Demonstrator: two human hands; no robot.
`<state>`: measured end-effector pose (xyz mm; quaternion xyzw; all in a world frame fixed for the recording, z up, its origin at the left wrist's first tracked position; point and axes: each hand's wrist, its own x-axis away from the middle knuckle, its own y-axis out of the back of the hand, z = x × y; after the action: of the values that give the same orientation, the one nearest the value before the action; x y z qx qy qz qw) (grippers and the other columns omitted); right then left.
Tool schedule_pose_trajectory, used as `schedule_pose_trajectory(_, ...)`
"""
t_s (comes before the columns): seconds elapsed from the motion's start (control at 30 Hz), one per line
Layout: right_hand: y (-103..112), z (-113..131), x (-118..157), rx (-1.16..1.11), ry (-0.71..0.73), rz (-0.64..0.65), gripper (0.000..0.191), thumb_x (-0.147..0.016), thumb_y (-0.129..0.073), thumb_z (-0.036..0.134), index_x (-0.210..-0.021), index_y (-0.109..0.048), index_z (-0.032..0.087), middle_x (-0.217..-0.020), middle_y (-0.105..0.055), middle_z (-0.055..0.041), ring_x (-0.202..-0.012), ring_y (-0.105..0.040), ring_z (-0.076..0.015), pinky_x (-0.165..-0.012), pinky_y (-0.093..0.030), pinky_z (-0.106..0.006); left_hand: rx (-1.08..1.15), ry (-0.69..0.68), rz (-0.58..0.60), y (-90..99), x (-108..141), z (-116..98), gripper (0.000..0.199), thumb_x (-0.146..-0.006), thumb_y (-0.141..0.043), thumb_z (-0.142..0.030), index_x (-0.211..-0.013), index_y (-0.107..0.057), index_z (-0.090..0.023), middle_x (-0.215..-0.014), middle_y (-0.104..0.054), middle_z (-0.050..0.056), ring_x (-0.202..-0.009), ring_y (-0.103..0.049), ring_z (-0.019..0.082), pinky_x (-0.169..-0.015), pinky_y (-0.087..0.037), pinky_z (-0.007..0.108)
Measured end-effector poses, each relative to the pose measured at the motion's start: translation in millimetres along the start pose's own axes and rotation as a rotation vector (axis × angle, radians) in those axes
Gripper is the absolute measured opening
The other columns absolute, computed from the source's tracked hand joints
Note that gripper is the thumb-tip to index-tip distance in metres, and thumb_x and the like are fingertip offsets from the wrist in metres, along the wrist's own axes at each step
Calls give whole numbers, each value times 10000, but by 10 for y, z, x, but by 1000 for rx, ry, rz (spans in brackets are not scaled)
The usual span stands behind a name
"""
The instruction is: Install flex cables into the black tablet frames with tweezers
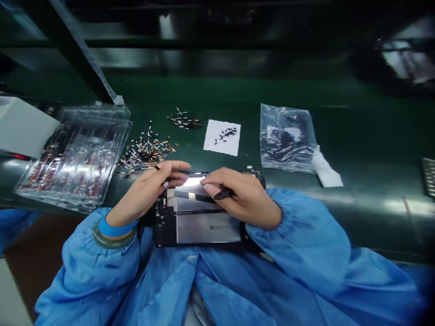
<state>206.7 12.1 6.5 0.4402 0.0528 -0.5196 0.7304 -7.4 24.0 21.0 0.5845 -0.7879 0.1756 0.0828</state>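
Note:
A flat black device (209,227) with silver panels lies at the table's front edge, close to my body. My left hand (152,183) is over its upper left corner, with thumb and fingers bent round a small part with a light tip. My right hand (241,192) reaches over the device's upper right side, its fingers closed on a dark slim tool (224,194). Both hands' fingertips are near the device's top edge. Behind my left hand is a loose pile of small flex parts (146,151).
Stacked clear trays (74,158) of parts and a white box (25,127) stand at the left. Further back are a smaller pile of parts (185,120), a white sheet (212,136) with tiny black pieces, a plastic bag (287,140) and white paper (328,170).

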Motion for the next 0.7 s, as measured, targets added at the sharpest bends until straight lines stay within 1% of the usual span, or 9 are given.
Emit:
schedule_pose_trajectory(0.07, -41, -16, -11, 18, 47, -82, 110, -922, -553, 162, -963, -655, 163, -848, -726, -44, -797, -682, -115, -697, -541, -206, 11, 21, 35, -64, -12, 9, 277, -864, -616, -376, -970, -695, -132, -964, -705, 81, -918, -664, 180, -800, -541, 263)
schedule_pose_trajectory(0.13, -64, -29, -8, 44, 83, -144, 113, -925, -558, 178, -965, -664, 173, -863, -726, -41, -823, -683, -115, -712, -546, -205, 55, 122, 156, -110, -17, 5, 226, -861, -604, -331, -966, -673, -144, -717, -673, 38, -645, -643, 138, -598, -511, 231)
schedule_pose_trajectory(0.2, -78, -38, 1, 98, 107, -162, 141, -931, -549, 198, -988, -677, 185, -884, -723, -41, -819, -682, -113, -696, -544, -201, 86, 229, 271, -163, -11, -1, 168, -855, -598, -323, -908, -619, -165, -527, -535, -34, -387, -440, 76, -396, -353, 192)
schedule_pose_trajectory(0.3, -101, -41, 19, 218, 121, -126, 200, -932, -519, 159, -1033, -691, 180, -916, -727, -43, -805, -682, -110, -686, -532, -197, 11, 303, 311, -262, 14, 4, 212, -857, -580, -384, -798, -522, -189, -499, -419, -68, -349, -231, 43, -343, -180, 181)
schedule_pose_trajectory(0.4, -130, -29, 32, 347, 123, -100, 232, -944, -479, 127, -1016, -696, 160, -929, -738, -43, -804, -685, -114, -681, -516, -206, -245, 216, 272, -337, 35, 32, 279, -860, -544, -446, -735, -487, -203, -537, -425, -46, -423, -323, 80, -404, -290, 210)
schedule_pose_trajectory(0.47, -149, -18, 38, 431, 148, -69, 249, -965, -447, 143, -981, -694, 159, -923, -739, -42, -782, -679, -118, -654, -499, -222, -419, 62, 228, -347, 38, 66, 237, -843, -556, -403, -723, -501, -207, -634, -510, -11, -561, -464, 127, -545, -421, 245)
schedule_pose_trajectory(0.57, -167, -23, 47, 543, 172, -2, 261, -967, -431, 142, -878, -677, 152, -819, -711, -38, -675, -636, -119, -573, -446, -250, -588, -80, 235, -307, 26, 115, 101, -823, -555, -312, -819, -559, -211, -835, -616, 27, -790, -563, 192, -741, -464, 288)
schedule_pose_trajectory(0.63, -156, -45, 53, 559, 149, 4, 248, -960, -444, 153, -829, -655, 151, -756, -679, -29, -636, -609, -117, -546, -422, -251, -623, -88, 265, -264, 20, 120, 100, -834, -538, -304, -813, -567, -211, -790, -606, 21, -755, -550, 187, -703, -449, 277)
schedule_pose_trajectory(0.7, -115, -68, 61, 493, 101, -57, 222, -956, -461, 182, -822, -636, 156, -758, -673, -31, -668, -616, -114, -574, -440, -234, -579, -35, 290, -225, 22, 93, 244, -870, -501, -362, -681, -524, -208, -624, -509, -1, -595, -467, 148, -562, -394, 249)
